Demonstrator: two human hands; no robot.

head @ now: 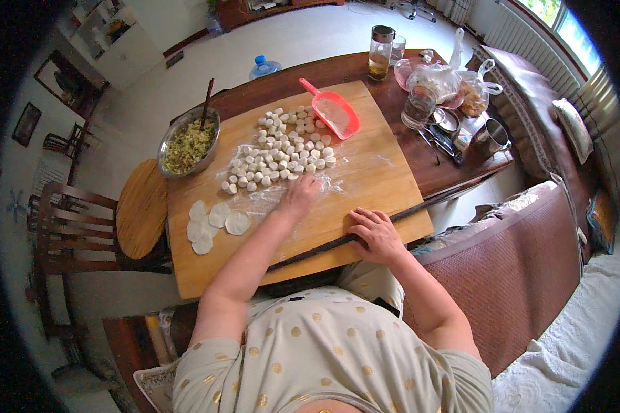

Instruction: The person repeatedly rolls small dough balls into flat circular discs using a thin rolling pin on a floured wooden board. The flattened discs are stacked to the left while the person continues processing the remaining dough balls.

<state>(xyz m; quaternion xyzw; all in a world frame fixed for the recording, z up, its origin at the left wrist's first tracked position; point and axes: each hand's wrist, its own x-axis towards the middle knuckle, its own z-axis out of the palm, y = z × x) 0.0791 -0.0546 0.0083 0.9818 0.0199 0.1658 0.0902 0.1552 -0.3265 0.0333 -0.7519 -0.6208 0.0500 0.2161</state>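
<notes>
My left hand (300,195) is at the near edge of a cluster of small, floured dough pieces (284,155). Its fingers point down at the wooden board (387,180), and whatever is under them is hidden. Over a long, dark rolling pin (315,250) lies my right hand (378,235), fingers on the far side and thumb on the near side. The pin slants across the board's near right part. Several thin, round dough wrappers (237,222) overlap at the board's left. White flour (261,200) dusts the wood around the dough pieces.
A metal bowl (217,135) of chopped filling (186,149) with chopsticks (207,103) stands at the left. A red scoop (336,114) of flour lies at the far edge. Right on the table are a lidded bottle (380,57), plastic bags (434,80) and a metal cup (491,138).
</notes>
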